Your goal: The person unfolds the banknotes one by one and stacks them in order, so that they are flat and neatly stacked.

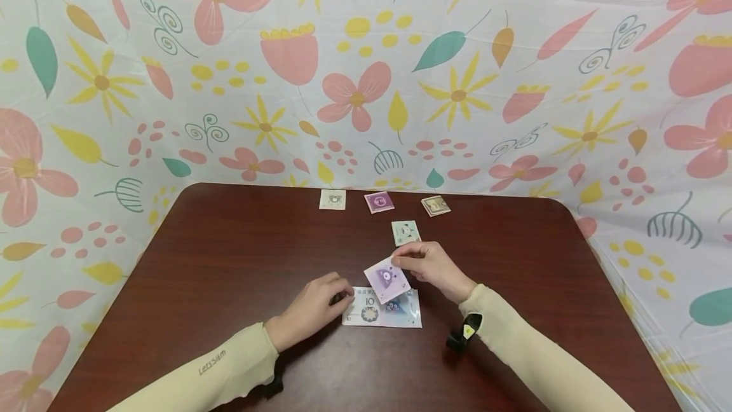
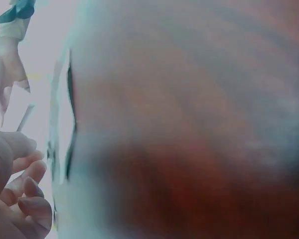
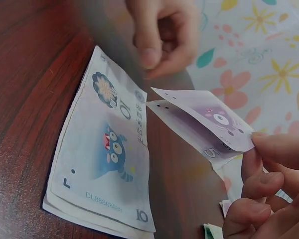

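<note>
A folded purple play banknote [image 1: 387, 280] marked 5 is pinched at one corner between the thumb and fingers of my right hand [image 1: 429, 267]. In the right wrist view the folded note [image 3: 209, 119] gapes slightly at its halves. Below it a small stack of pale blue play banknotes [image 1: 380, 316] marked 10 lies flat on the table, its layered edges showing in the right wrist view. My left hand [image 1: 314, 307] is at the stack's left end, fingers loosely bent with nothing between them; whether a fingertip touches the paper I cannot tell. The left wrist view is washed out.
On the brown table [image 1: 229, 247], a pale green folded note [image 1: 405, 232] lies just beyond my right hand. Along the back edge sit a whitish note [image 1: 333, 199], a dark purple one [image 1: 380, 202] and a brown one [image 1: 436, 206]. A flower-patterned curtain [image 1: 354, 81] hangs behind.
</note>
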`<state>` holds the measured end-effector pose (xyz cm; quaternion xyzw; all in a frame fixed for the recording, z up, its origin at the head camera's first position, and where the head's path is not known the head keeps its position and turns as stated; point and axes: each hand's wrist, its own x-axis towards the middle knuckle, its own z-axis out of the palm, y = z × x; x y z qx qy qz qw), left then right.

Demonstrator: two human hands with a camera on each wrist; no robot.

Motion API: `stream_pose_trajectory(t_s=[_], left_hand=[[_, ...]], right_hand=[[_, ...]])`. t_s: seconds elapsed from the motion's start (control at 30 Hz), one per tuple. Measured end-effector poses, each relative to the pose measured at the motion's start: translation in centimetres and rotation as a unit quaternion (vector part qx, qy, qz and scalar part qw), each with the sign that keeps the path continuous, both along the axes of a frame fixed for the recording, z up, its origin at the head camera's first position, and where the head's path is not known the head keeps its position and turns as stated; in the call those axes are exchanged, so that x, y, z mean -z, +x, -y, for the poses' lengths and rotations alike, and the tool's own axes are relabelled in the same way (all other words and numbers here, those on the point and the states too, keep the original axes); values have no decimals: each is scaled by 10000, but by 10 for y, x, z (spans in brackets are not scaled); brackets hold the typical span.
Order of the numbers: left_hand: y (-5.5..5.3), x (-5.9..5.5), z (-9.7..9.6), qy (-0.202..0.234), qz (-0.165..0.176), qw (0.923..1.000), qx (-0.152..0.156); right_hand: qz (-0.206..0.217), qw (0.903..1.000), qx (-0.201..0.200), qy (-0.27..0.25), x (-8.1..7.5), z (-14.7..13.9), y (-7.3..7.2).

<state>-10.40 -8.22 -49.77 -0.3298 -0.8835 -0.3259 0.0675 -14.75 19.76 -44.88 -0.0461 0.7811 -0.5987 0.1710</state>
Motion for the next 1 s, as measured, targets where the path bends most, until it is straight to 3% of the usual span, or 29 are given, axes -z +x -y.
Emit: stream_pose_trajectory(t_s=[0.13,0.33,0.63,1.0], left_hand=[[-6,-7,-3,431,400,9983,-33],[-12,-18,-9,939,1115,9893,22],[-17,-21,-14,1118,1207,9862,178],[-16,-20,-17,1197,1592,9799,141]], right_hand=[[-296,9987,-270,322,-1,4,1],[-691,9926,-601,798,-4,8,2],[-834,9858,-1032,1034,-13,14,1],[-1204,9727,-1355,1448,-18,20,-1]])
